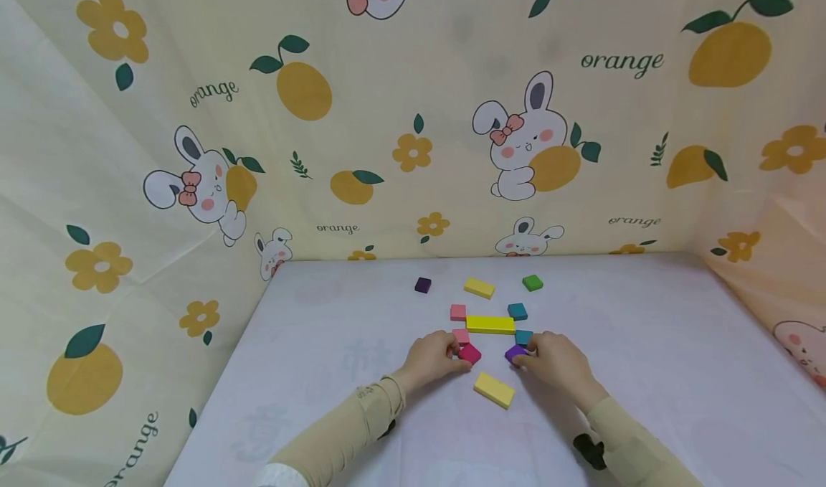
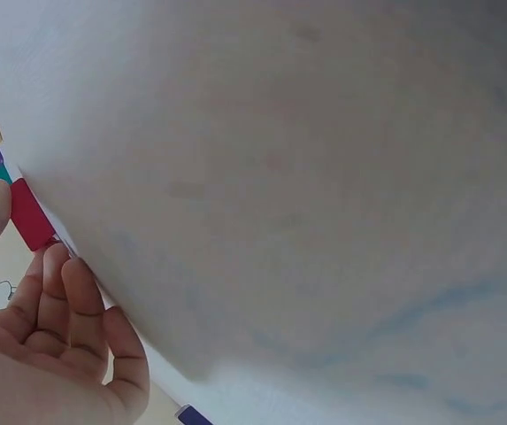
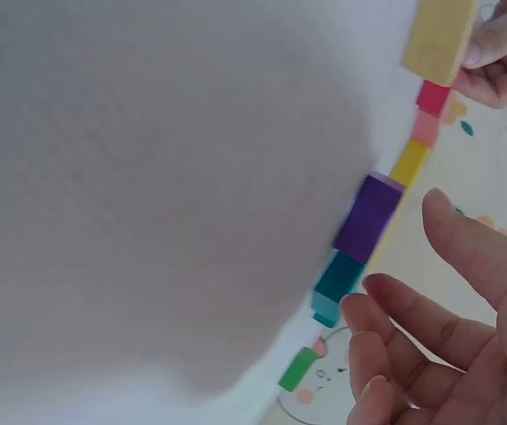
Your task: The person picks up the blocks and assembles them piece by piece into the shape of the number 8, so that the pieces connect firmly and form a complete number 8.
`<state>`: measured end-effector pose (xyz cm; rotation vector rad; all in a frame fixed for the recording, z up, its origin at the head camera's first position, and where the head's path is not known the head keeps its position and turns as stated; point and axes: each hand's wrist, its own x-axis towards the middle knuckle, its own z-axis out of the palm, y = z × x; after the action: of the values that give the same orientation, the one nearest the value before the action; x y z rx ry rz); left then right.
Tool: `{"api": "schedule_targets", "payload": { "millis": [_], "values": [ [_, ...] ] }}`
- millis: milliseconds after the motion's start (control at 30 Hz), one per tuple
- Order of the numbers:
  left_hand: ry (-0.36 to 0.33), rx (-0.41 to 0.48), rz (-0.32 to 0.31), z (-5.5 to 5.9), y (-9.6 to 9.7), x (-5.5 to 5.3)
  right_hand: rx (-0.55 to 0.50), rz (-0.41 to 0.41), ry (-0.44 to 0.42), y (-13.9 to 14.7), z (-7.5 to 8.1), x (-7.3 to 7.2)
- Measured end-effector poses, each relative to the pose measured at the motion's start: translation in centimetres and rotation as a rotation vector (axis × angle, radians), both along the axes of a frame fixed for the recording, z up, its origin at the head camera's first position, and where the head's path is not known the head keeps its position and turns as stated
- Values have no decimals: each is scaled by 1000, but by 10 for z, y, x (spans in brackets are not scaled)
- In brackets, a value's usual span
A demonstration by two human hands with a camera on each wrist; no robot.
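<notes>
My left hand (image 1: pixel 431 358) pinches a crimson block (image 1: pixel 470 354) between thumb and fingertips; the left wrist view shows the thumb at one end of this block (image 2: pixel 32 215) and fingers at the other. In the right wrist view, my right hand (image 3: pixel 452 328) has its thumb and fingers spread beside a purple block (image 3: pixel 370 217), with a gap between thumb and block. Its fingertips are close to a teal block (image 3: pixel 339 276). A pink block (image 1: pixel 461 337) lies just behind the crimson one. The long bright yellow block (image 1: pixel 490 325) lies behind both hands, between the pink and teal pieces.
A pale yellow block (image 1: pixel 494 390) lies in front of the hands. Farther back are another pink block (image 1: pixel 458 312), another teal block (image 1: pixel 518 311), a dark purple block (image 1: pixel 422 285), a yellow block (image 1: pixel 480 288) and a green block (image 1: pixel 532 282). Printed cloth (image 1: pixel 400 207) hangs behind the white table.
</notes>
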<state>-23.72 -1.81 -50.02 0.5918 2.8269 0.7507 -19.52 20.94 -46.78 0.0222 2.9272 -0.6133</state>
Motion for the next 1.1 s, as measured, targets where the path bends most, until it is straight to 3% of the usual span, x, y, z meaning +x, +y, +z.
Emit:
{"api": "schedule_targets", "payload": {
  "millis": [167,333,567,767,933,1100],
  "values": [
    [8,-15,-6,0,-1,-1,-47,32,-10,-6,6,3],
    [13,-20,-16,1,-2,-1,-114,139,-16,-16,5,6],
    [2,-16,-16,3,-2,-1,-63,295,29,-27,-2,12],
    [3,-21,-13,3,-2,0,-27,320,53,-31,-4,14],
    [2,-1,-9,2,-2,0,12,346,130,-32,-4,13],
    [18,7,-27,1,-3,-2,14,322,175,-32,-5,10]
  ]
}}
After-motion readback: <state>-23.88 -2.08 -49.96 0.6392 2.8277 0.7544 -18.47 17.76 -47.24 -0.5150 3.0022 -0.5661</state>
